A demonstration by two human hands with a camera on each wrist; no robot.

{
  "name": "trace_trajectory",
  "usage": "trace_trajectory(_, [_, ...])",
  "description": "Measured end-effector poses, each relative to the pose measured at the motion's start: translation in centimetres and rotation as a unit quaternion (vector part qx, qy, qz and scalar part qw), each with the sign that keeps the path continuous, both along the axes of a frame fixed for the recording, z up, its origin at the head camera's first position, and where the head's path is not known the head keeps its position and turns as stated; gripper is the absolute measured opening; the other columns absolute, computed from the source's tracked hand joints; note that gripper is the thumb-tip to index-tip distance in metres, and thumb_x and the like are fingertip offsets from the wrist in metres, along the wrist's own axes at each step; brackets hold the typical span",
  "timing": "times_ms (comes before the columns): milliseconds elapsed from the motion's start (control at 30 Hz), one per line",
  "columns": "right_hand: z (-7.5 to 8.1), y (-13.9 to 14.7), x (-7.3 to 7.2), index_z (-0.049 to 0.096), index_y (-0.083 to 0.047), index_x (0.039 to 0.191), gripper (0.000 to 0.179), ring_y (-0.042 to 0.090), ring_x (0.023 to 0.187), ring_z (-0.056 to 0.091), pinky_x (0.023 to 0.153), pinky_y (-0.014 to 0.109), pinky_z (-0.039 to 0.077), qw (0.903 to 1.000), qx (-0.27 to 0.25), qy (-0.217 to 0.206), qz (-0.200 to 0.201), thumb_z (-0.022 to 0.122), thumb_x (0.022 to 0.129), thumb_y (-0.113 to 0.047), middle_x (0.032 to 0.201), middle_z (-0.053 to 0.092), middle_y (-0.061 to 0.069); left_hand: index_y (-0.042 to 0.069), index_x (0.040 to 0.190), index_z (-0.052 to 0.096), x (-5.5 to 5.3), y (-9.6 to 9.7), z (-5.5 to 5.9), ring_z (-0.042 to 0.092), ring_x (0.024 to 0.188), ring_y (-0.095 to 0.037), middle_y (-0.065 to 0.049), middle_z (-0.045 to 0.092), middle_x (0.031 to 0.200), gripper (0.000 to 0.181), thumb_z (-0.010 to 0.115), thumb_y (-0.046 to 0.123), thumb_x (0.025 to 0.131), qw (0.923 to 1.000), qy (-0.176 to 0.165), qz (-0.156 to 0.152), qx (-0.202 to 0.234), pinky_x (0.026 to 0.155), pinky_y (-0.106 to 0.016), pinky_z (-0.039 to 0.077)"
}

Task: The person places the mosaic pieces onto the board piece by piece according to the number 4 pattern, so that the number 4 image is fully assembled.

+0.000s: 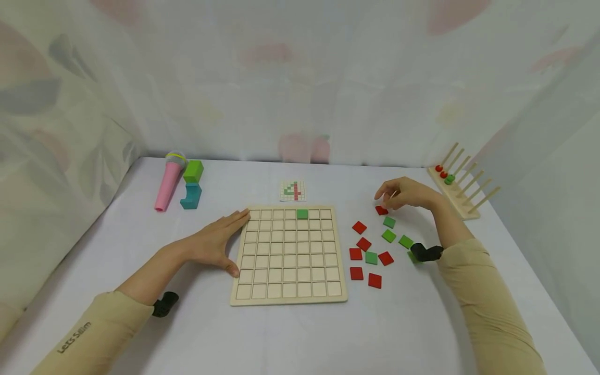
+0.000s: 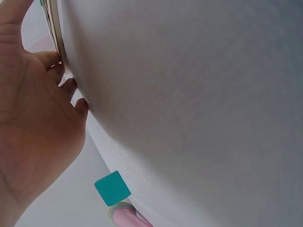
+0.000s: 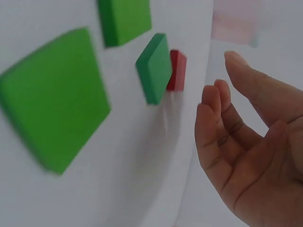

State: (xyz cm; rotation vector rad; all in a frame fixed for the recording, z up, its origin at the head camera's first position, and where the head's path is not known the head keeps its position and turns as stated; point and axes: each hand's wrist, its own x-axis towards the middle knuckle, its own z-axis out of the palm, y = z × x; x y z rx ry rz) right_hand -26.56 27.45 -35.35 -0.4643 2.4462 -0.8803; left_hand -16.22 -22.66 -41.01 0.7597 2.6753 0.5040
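A wooden grid board (image 1: 288,301) lies flat on the table, with one green tile (image 1: 302,214) in its top row. My left hand (image 1: 213,242) rests at the board's left side, thumb spread from the fingers and fingertips at the frame. In the left wrist view those fingertips (image 2: 55,59) touch the board's edge. My right hand (image 1: 407,192) hovers over a red tile (image 1: 382,210) at the far end of the loose tiles. The right wrist view shows its thumb and fingers loosely bent, with nothing between them; a green tile (image 3: 155,68) stands close by.
Several red and green tiles (image 1: 356,273) are scattered right of the board. Behind it lies a small pattern card (image 1: 292,191). A pink toy microphone (image 1: 167,187), a green block (image 1: 193,171) and a teal block (image 1: 191,197) sit back left. A peg rack with beads (image 1: 461,200) stands back right.
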Motion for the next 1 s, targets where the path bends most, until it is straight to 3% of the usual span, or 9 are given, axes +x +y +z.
trace_trajectory(333, [-0.3, 1.8, 0.7, 0.067, -0.007, 0.113, 0.026, 0.022, 0.098, 0.055, 0.082, 0.031, 0.046, 0.9979, 0.015, -0.046, 0.043, 0.067, 0.087, -0.008, 0.101, 0.058, 0.011, 0.003, 0.158, 0.016, 0.1, 0.0, 0.2, 0.011, 0.155, -0.042, -0.013, 0.01, 0.169, 0.144, 0.085, 0.07, 0.051, 1.0, -0.004, 0.0, 0.006, 0.123, -0.063, 0.019])
trace_trajectory(600, [-0.9, 2.0, 0.5, 0.07, -0.005, 0.11, 0.028, 0.016, 0.088, 0.054, 0.074, 0.026, 0.047, 0.9959, 0.008, -0.069, 0.058, 0.073, 0.081, -0.004, 0.091, 0.054, 0.008, 0.003, 0.158, 0.016, 0.2, 0.0, 0.1, 0.011, 0.155, -0.042, -0.013, 0.009, 0.169, 0.144, 0.085, 0.07, 0.051, 1.0, -0.002, 0.0, 0.003, 0.123, -0.063, 0.019])
trace_trajectory(1000, [-1.9, 2.1, 0.4, 0.071, 0.0, 0.106, 0.027, 0.012, 0.08, 0.049, 0.066, 0.021, 0.043, 0.9943, -0.017, -0.068, 0.08, 0.072, 0.08, 0.003, 0.084, 0.052, 0.007, 0.003, 0.158, 0.016, 0.2, 0.0, 0.1, 0.011, 0.155, -0.041, -0.013, 0.009, 0.169, 0.144, 0.085, 0.07, 0.051, 1.0, -0.002, -0.001, 0.003, 0.123, -0.062, 0.019])
